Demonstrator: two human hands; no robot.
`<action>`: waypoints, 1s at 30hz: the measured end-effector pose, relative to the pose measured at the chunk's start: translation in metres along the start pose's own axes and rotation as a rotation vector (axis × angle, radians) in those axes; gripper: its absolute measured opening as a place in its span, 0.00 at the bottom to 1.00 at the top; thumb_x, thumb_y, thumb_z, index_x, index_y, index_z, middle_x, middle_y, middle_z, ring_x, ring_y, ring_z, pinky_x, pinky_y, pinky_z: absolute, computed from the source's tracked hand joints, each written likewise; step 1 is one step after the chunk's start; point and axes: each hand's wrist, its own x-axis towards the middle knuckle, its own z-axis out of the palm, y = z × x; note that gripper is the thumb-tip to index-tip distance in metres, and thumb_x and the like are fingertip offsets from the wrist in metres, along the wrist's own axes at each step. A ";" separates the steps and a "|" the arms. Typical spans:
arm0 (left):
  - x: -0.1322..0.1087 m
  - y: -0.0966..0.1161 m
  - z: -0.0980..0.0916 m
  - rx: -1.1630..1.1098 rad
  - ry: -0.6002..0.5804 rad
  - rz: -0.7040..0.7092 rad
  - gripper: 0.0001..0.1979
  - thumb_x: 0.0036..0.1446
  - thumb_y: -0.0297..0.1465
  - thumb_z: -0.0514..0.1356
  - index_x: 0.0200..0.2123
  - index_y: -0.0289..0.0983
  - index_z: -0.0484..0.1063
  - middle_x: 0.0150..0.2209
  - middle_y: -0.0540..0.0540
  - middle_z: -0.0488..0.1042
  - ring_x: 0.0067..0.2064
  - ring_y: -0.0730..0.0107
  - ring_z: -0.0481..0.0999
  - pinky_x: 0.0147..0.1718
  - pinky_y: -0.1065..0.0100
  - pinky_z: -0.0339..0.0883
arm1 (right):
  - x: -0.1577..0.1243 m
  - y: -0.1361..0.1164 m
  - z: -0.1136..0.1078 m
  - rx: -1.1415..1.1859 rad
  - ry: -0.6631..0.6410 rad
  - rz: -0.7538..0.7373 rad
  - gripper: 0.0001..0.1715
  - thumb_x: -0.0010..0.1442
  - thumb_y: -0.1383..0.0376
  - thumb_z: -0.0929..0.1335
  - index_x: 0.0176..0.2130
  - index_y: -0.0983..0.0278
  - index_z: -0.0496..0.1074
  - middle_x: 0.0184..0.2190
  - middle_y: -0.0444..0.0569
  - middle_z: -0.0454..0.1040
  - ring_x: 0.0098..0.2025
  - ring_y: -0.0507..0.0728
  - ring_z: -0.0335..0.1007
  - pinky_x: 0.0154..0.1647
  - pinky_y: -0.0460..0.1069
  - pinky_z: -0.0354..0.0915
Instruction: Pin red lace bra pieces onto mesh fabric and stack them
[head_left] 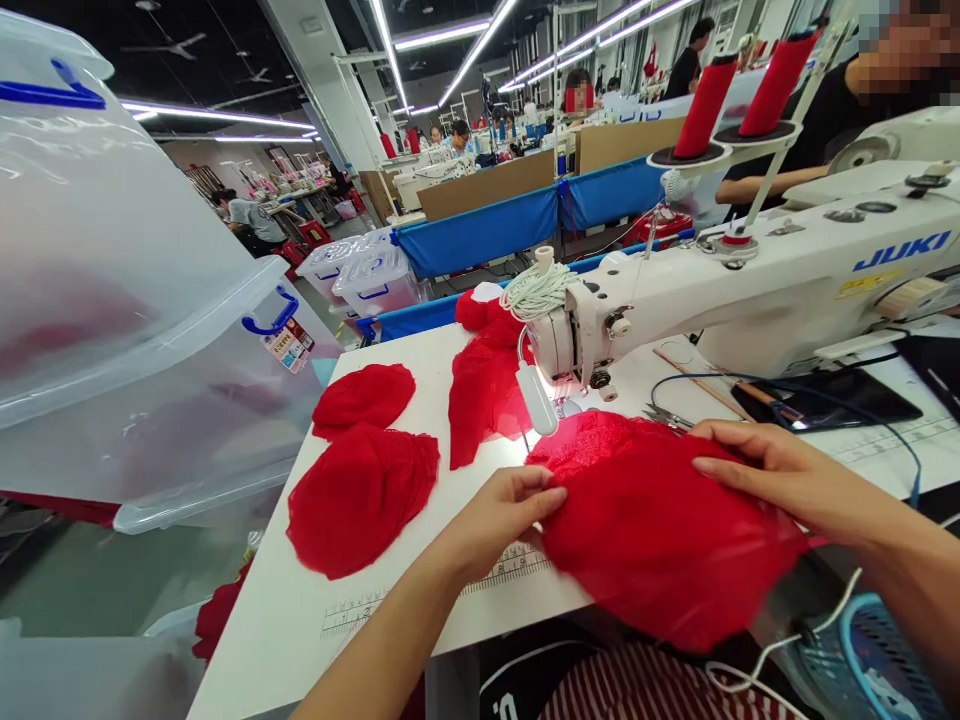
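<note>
My left hand (504, 510) pinches the left edge of a red lace fabric piece (652, 530) that lies on the white sewing table (420, 590). My right hand (780, 470) rests on the fabric's upper right edge, fingers curled over it. The far end of the fabric lies lit under the needle area of a white JUKI sewing machine (750, 280), beside its small lamp (537, 398).
Two stacked red fabric pieces (360, 470) lie at the table's left, and another red piece (484, 385) hangs behind the machine head. Clear plastic bins (135, 330) stand at the left. Red thread cones (709, 100) top the machine. Scissors (667, 418) lie by the machine. Other people work beyond.
</note>
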 end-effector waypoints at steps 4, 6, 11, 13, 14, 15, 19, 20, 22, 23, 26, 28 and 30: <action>0.038 -0.004 0.006 0.078 0.164 0.067 0.13 0.49 0.38 0.61 0.22 0.37 0.63 0.20 0.54 0.61 0.24 0.76 0.63 0.25 0.71 0.63 | 0.024 0.017 0.008 -0.272 0.079 -0.120 0.17 0.61 0.52 0.62 0.32 0.61 0.69 0.28 0.47 0.74 0.32 0.57 0.70 0.34 0.50 0.65; 0.043 -0.010 0.005 0.106 0.240 0.096 0.10 0.49 0.37 0.60 0.25 0.37 0.65 0.20 0.54 0.63 0.24 0.73 0.66 0.26 0.68 0.65 | 0.026 0.029 0.017 -0.470 0.197 -0.159 0.14 0.62 0.54 0.61 0.37 0.60 0.69 0.32 0.48 0.76 0.34 0.59 0.71 0.36 0.52 0.65; 0.010 -0.017 -0.022 0.513 0.575 0.295 0.07 0.54 0.34 0.57 0.36 0.39 0.71 0.32 0.47 0.71 0.33 0.66 0.70 0.33 0.64 0.65 | 0.017 0.041 0.026 -0.828 0.495 -0.318 0.20 0.64 0.56 0.58 0.47 0.64 0.68 0.44 0.56 0.74 0.44 0.64 0.71 0.41 0.56 0.67; -0.016 -0.011 -0.051 0.839 0.753 0.391 0.09 0.58 0.32 0.52 0.38 0.40 0.72 0.39 0.43 0.72 0.39 0.61 0.71 0.40 0.61 0.64 | 0.014 0.042 0.021 -0.837 0.572 -0.455 0.20 0.64 0.56 0.59 0.48 0.67 0.69 0.46 0.60 0.72 0.47 0.66 0.70 0.48 0.58 0.66; -0.030 -0.007 -0.068 0.965 0.848 0.409 0.11 0.59 0.32 0.51 0.39 0.39 0.71 0.41 0.42 0.72 0.43 0.59 0.70 0.45 0.59 0.63 | 0.012 0.042 0.019 -0.800 0.600 -0.526 0.19 0.63 0.58 0.61 0.48 0.66 0.69 0.46 0.60 0.72 0.47 0.66 0.70 0.51 0.59 0.65; -0.044 -0.002 -0.087 1.049 0.939 0.400 0.11 0.60 0.31 0.49 0.39 0.39 0.71 0.43 0.40 0.72 0.47 0.57 0.69 0.49 0.57 0.60 | 0.010 0.041 0.017 -0.756 0.612 -0.588 0.17 0.62 0.59 0.63 0.48 0.64 0.69 0.45 0.58 0.72 0.47 0.65 0.70 0.53 0.58 0.64; -0.083 0.009 -0.150 1.095 1.032 0.248 0.09 0.56 0.34 0.53 0.36 0.39 0.71 0.41 0.42 0.72 0.44 0.56 0.70 0.48 0.58 0.59 | 0.000 0.031 0.028 -0.563 0.518 -0.691 0.16 0.61 0.63 0.64 0.49 0.55 0.67 0.45 0.53 0.72 0.47 0.61 0.71 0.54 0.56 0.64; -0.087 0.009 -0.160 1.081 1.013 0.226 0.08 0.54 0.35 0.55 0.33 0.40 0.71 0.37 0.44 0.73 0.41 0.58 0.71 0.45 0.60 0.60 | -0.003 0.027 0.034 -0.530 0.473 -0.701 0.17 0.61 0.64 0.63 0.50 0.54 0.67 0.46 0.52 0.72 0.47 0.61 0.71 0.53 0.56 0.65; -0.089 0.009 -0.171 1.055 0.981 0.207 0.06 0.52 0.35 0.56 0.28 0.40 0.70 0.31 0.47 0.73 0.34 0.61 0.70 0.39 0.63 0.61 | -0.008 0.019 0.050 -0.476 0.391 -0.747 0.18 0.61 0.67 0.63 0.51 0.54 0.67 0.46 0.52 0.72 0.48 0.60 0.71 0.50 0.55 0.67; -0.089 0.009 -0.173 1.042 0.975 0.211 0.06 0.51 0.36 0.56 0.26 0.40 0.68 0.29 0.48 0.72 0.33 0.62 0.69 0.38 0.64 0.60 | -0.011 0.015 0.058 -0.459 0.347 -0.774 0.19 0.60 0.68 0.63 0.51 0.54 0.68 0.46 0.52 0.72 0.48 0.60 0.71 0.49 0.54 0.68; -0.093 0.015 -0.169 0.975 1.008 0.249 0.07 0.51 0.37 0.55 0.26 0.41 0.64 0.29 0.49 0.69 0.33 0.65 0.66 0.36 0.66 0.59 | -0.017 0.002 0.077 -0.382 0.212 -0.830 0.19 0.60 0.68 0.63 0.51 0.56 0.69 0.46 0.52 0.73 0.46 0.58 0.71 0.43 0.50 0.71; -0.100 0.025 -0.162 0.910 1.046 0.262 0.08 0.54 0.39 0.52 0.28 0.41 0.61 0.26 0.52 0.64 0.30 0.67 0.63 0.31 0.68 0.57 | -0.020 -0.010 0.084 -0.282 0.082 -0.836 0.19 0.60 0.69 0.64 0.50 0.55 0.69 0.45 0.50 0.74 0.44 0.56 0.73 0.41 0.47 0.71; -0.108 0.035 -0.149 0.780 1.014 0.264 0.11 0.57 0.41 0.49 0.28 0.41 0.56 0.23 0.55 0.58 0.25 0.71 0.58 0.25 0.71 0.54 | -0.020 -0.023 0.089 -0.168 -0.165 -0.777 0.17 0.61 0.69 0.64 0.48 0.54 0.70 0.43 0.48 0.75 0.42 0.55 0.74 0.40 0.45 0.71</action>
